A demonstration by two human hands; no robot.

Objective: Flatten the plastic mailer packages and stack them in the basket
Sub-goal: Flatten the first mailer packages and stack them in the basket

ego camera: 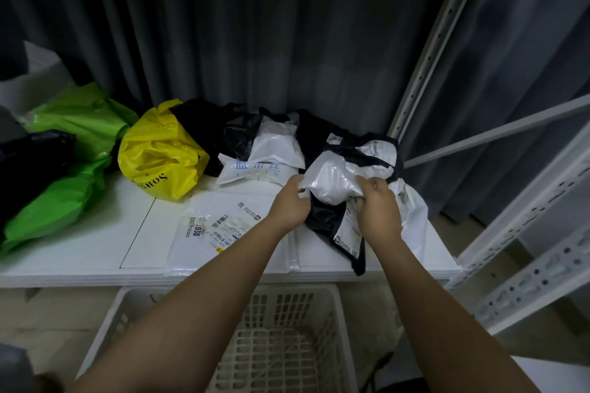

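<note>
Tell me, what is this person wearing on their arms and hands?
Nothing that shows. Both forearms are bare all the way to the bottom edge of the picture, with no sleeves in view. The left hand and the right hand have no gloves, and no watch, ring or wristband can be seen.

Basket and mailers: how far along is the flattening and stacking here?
Early on. One flat white mailer lies on the table, apparently flattened. The basket below looks empty. In hand: the left hand and right hand both grip a crumpled white mailer. Left: the black, white, yellow and green bags piled behind.
</note>
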